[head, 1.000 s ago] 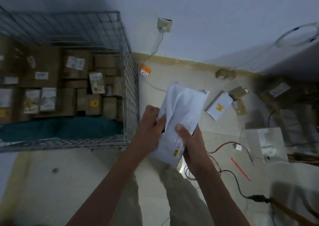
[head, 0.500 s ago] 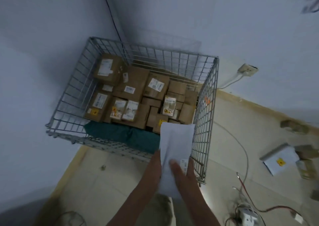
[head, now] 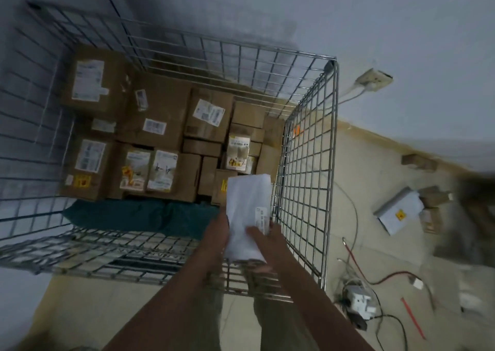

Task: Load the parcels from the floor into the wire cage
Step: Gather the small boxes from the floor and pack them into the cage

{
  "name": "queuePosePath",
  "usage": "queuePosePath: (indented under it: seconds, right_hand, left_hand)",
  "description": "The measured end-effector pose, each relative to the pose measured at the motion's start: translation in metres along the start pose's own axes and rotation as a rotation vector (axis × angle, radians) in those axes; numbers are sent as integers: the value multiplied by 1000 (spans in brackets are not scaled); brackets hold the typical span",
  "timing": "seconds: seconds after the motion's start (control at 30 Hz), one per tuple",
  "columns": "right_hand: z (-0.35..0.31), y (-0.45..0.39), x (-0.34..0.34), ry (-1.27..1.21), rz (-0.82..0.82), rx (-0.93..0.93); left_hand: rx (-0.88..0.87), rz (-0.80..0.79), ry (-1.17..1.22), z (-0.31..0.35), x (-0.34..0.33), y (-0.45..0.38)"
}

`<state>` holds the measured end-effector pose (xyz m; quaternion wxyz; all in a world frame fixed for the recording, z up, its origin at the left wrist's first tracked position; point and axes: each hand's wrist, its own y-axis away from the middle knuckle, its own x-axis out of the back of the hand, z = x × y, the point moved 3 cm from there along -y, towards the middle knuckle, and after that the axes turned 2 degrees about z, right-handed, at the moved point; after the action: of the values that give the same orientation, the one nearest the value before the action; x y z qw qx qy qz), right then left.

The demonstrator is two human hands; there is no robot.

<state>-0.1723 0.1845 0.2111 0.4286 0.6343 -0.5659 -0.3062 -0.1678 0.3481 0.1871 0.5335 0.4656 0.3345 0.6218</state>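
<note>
Both hands, left (head: 218,234) and right (head: 263,239), are pinching a white mailer (head: 247,211) by its near end. Its long axis is pointing away, over the cage (head: 308,147) rim, above boxes (head: 160,125) just ahead.

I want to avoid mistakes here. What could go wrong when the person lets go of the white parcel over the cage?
Both hands, left hand and right hand, hold the white parcel close to the wire cage right wall; it may snag there. It may also slide off the uneven cardboard boxes.
</note>
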Motion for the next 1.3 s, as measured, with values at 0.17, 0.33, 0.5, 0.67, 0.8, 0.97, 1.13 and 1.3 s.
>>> queuePosePath:
  seconds: [0.17, 0.33, 0.5, 0.67, 0.8, 0.97, 1.13, 1.3]
  right_hand:
    - [14, -58, 14, 383, 307, -140]
    - [33, -115, 21, 736, 385, -223]
    - [32, -152, 20, 970, 458, -227]
    - [7, -171, 28, 1152, 517, -65]
    - [-6, -178, 29, 1313, 546, 5]
    - [-4, -204, 27, 1356, 558, 7]
    - [-14, -238, 17, 1267, 580, 7]
    - [-24, -233, 28, 1393, 404, -3]
  left_hand:
    - [-38, -110, -311, -18, 29, -47]
    - [-63, -222, -408, -39, 38, -72]
    - [-142, -251, -489, -49, 28, -86]
    - [-182, -278, -484, -54, 20, -87]
    - [-208, -291, -494, -55, 18, -84]
    - [-249, -315, -555, -52, 10, -78]
    - [-281, -304, -564, -63, 7, -87]
    - [-285, -314, -618, -62, 1, -88]
